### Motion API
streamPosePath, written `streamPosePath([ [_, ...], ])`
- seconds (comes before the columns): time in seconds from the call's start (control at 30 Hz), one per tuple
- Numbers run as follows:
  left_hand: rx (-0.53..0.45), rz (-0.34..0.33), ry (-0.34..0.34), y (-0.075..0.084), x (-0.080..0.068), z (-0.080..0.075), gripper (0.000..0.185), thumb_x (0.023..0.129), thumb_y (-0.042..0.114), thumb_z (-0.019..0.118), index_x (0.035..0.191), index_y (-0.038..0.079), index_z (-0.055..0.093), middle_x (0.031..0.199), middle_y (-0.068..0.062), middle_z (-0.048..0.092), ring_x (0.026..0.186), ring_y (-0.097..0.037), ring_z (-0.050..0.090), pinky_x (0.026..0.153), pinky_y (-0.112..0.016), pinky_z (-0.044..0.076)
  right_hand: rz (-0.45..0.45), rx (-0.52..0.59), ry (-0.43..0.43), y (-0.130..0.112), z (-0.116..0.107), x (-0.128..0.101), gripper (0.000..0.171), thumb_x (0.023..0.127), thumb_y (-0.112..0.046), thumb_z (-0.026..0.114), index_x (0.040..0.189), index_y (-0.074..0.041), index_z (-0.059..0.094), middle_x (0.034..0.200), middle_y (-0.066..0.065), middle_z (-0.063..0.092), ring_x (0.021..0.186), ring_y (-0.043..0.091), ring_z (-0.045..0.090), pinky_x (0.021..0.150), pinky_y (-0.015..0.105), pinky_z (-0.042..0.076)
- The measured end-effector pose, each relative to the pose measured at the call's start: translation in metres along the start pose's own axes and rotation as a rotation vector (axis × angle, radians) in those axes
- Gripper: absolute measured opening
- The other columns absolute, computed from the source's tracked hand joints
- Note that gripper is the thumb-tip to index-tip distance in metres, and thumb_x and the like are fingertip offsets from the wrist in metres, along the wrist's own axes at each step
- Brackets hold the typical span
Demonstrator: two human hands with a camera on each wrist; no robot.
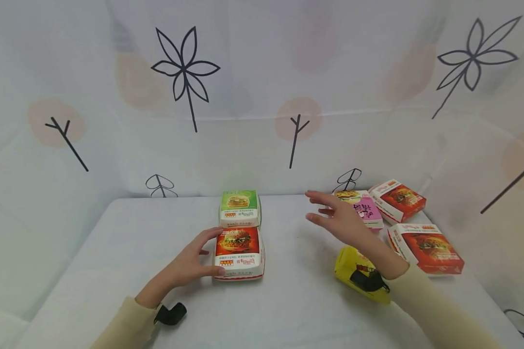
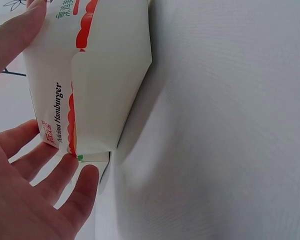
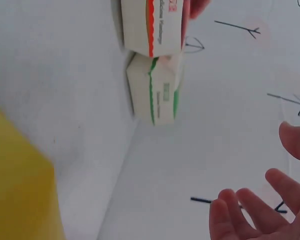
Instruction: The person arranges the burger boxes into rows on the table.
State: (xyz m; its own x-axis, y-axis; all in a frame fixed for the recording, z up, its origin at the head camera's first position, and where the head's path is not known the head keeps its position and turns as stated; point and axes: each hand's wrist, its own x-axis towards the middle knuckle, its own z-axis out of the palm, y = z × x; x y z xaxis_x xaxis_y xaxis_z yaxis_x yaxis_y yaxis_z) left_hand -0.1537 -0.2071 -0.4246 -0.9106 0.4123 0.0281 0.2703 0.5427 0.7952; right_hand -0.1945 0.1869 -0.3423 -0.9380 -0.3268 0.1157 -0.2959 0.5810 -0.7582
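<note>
Left hand fingers touching red burger box side.

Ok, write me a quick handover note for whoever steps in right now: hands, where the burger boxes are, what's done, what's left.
Left hand: thumb and fingers rest against the left side of the red-topped burger box, not wrapped around it.
Right hand: open, raised above the table, holding nothing.
Done: the red-topped box sits in line just in front of the green-topped box, mid-table.
Left, likely: the pink box, two red boxes and a yellow box lie loose on the right side, not lined up.
</note>
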Motion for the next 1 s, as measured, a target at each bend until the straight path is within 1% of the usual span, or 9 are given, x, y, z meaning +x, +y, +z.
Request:
streamPosePath([
  [0.13,-0.006,-0.008,-0.015,0.001,0.0,-0.001,0.094,0.077,0.042,0.084,0.154,0.021,0.034,0.157,-0.004,0.032,0.138,-0.032,0.036,0.098,-0.053,0.047,0.077,-0.029,-0.005,0.013,-0.021,0.004,0.059,0.094,-0.035,0.069,0.148,-0.021,0.049,0.141,0.012,0.056,0.125,0.038,0.054,0.094,0.048,0.052],
  [0.2,-0.014,-0.008,-0.022,0.001,-0.001,-0.001,0.094,0.077,0.041,0.085,0.154,0.021,0.034,0.158,-0.005,0.032,0.139,-0.032,0.036,0.098,-0.053,0.047,0.112,-0.031,-0.004,0.023,-0.033,0.005,0.058,0.095,-0.033,0.069,0.148,-0.021,0.05,0.14,0.012,0.057,0.124,0.038,0.055,0.092,0.048,0.053],
  [0.33,-0.023,-0.003,-0.027,0.001,-0.001,-0.001,0.093,0.077,0.04,0.085,0.153,0.021,0.034,0.158,-0.005,0.031,0.139,-0.032,0.035,0.098,-0.053,0.046,0.109,-0.056,0.008,0.045,-0.053,0.008,0.057,0.096,-0.029,0.068,0.148,-0.015,0.049,0.14,0.017,0.056,0.124,0.04,0.055,0.095,0.052,0.05],
  [0.47,-0.02,-0.005,-0.024,0.0,-0.001,-0.001,0.093,0.077,0.041,0.085,0.153,0.022,0.034,0.158,-0.005,0.031,0.139,-0.032,0.035,0.098,-0.053,0.047,0.105,-0.079,0.005,0.065,-0.069,0.009,0.058,0.097,-0.028,0.066,0.149,-0.011,0.047,0.144,0.021,0.05,0.129,0.044,0.048,0.099,0.059,0.045],
  [0.57,-0.019,-0.003,-0.023,-0.001,-0.002,-0.001,0.093,0.077,0.041,0.085,0.153,0.022,0.034,0.158,-0.005,0.031,0.138,-0.032,0.035,0.098,-0.052,0.047,0.154,-0.087,0.004,0.078,-0.079,0.01,0.057,0.098,-0.028,0.065,0.15,-0.012,0.046,0.148,0.022,0.045,0.131,0.046,0.044,0.097,0.059,0.046],
  [0.67,-0.018,0.004,-0.024,-0.002,-0.001,-0.001,0.093,0.077,0.04,0.085,0.153,0.022,0.034,0.158,-0.005,0.031,0.138,-0.032,0.036,0.098,-0.052,0.047,0.216,-0.113,0.01,0.091,-0.086,0.011,0.059,0.099,-0.031,0.063,0.151,-0.013,0.044,0.149,0.025,0.043,0.129,0.046,0.045,0.093,0.055,0.05],
  [0.73,-0.018,0.011,-0.025,-0.002,-0.001,-0.001,0.093,0.077,0.04,0.085,0.153,0.022,0.034,0.158,-0.005,0.031,0.138,-0.032,0.036,0.098,-0.052,0.047,0.243,-0.139,0.008,0.101,-0.091,0.012,0.06,0.099,-0.032,0.062,0.152,-0.013,0.042,0.149,0.026,0.042,0.127,0.047,0.046,0.093,0.055,0.05],
  [0.9,-0.013,0.014,-0.028,-0.002,-0.001,-0.001,0.094,0.078,0.041,0.085,0.154,0.022,0.034,0.158,-0.004,0.03,0.139,-0.032,0.035,0.098,-0.051,0.047,0.244,-0.173,-0.038,0.121,-0.101,0.013,0.064,0.098,-0.036,0.063,0.152,-0.01,0.041,0.147,0.029,0.042,0.128,0.048,0.043,0.097,0.061,0.045],
  [1.0,-0.01,0.008,-0.027,-0.002,-0.001,-0.002,0.094,0.078,0.041,0.085,0.154,0.023,0.033,0.158,-0.004,0.03,0.139,-0.031,0.035,0.098,-0.051,0.047,0.264,-0.197,-0.074,0.124,-0.103,0.013,0.063,0.098,-0.034,0.063,0.152,-0.009,0.041,0.146,0.031,0.041,0.125,0.048,0.044,0.095,0.058,0.048],
])
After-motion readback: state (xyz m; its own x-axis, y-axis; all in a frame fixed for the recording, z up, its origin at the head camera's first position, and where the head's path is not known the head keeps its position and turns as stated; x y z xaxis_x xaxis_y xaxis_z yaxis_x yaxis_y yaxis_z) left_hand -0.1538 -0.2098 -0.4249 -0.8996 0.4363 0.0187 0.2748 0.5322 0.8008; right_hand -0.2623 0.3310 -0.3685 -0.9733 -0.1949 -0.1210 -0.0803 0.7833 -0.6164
